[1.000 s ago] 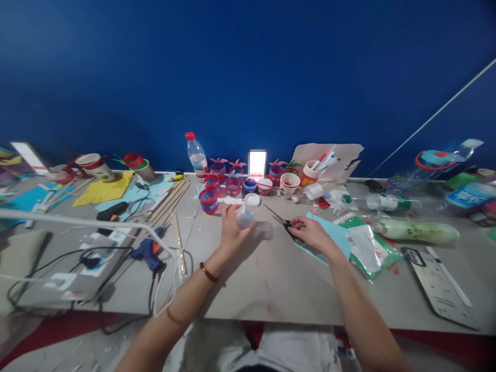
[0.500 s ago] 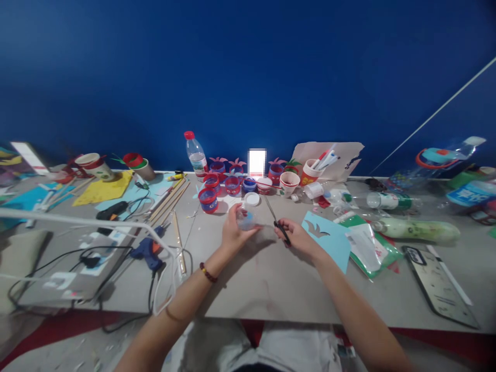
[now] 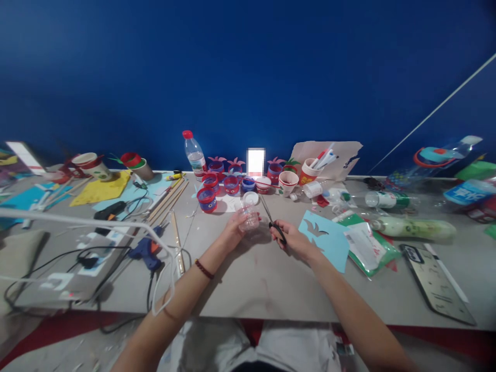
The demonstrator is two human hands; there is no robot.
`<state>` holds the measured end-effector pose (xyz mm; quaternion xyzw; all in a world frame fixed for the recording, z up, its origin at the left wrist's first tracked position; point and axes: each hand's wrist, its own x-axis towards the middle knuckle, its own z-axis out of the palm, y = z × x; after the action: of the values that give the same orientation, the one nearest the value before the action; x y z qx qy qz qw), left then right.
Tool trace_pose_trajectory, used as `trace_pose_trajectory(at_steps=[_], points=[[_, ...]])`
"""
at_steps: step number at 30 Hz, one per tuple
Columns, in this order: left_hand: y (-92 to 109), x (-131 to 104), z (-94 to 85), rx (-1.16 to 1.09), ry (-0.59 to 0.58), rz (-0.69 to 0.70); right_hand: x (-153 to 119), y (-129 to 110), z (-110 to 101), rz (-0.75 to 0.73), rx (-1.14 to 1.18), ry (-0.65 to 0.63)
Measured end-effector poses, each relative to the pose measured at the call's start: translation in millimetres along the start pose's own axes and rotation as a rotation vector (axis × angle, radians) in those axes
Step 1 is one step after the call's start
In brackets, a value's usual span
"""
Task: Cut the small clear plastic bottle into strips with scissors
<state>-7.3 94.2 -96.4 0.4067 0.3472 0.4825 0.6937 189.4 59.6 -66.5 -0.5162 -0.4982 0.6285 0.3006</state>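
Scissors (image 3: pixel 272 219) with black handles sit in the right hand (image 3: pixel 291 238), whose fingers are closed through the loops; the blades point up and away toward the row of cups, their tip close beside the clear plastic cup (image 3: pixel 249 217). The left hand (image 3: pixel 231 233) grips that cup from the left, lifted just above the grey table (image 3: pixel 267 281), so cup and scissors meet between the two hands, near the table's middle.

Open room lies mostly on the near side: a bare stretch of tabletop runs from the hands back to the near edge, where both forearms cross it. To the right, a light blue paper sheet (image 3: pixel 327 240) with a cut-out shape lies just beside the right hand, touching a green packet (image 3: pixel 368 248). To the left, a blue glue gun (image 3: pixel 147 250) and wooden sticks (image 3: pixel 176 235) lie near, with cables beyond. Farther back, a white lid (image 3: pixel 251 198), red-and-blue decorated cups (image 3: pixel 206 200) and a water bottle (image 3: pixel 194 152) crowd the far edge by the blue wall.

Compared with a second ago, the right hand has left the blue sheet and carried the scissors leftward to the cup, and the left hand has turned the cup slightly toward them.
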Motion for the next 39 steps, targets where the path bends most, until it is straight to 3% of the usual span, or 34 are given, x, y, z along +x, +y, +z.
trace_pose_trajectory(at_steps=[19, 26, 29, 39], points=[[-3.5, 0.6, -4.9, 0.012, 0.080, 0.062, 7.0, 13.3, 0.7, -0.002, -0.037, 0.041], [-8.9, 0.5, -2.8, 0.497, 0.292, 0.384, 10.1, 17.8, -0.4, -0.054, -0.074, 0.083], [-10.8, 0.0, -5.7, 0.630, 0.357, 0.456, 8.5, 16.1, 1.7, -0.088, -0.100, 0.127], [-7.5, -4.1, -12.5, 1.099, 0.386, 0.659, 8.9, 20.5, 4.4, -0.105, -0.261, 0.180]])
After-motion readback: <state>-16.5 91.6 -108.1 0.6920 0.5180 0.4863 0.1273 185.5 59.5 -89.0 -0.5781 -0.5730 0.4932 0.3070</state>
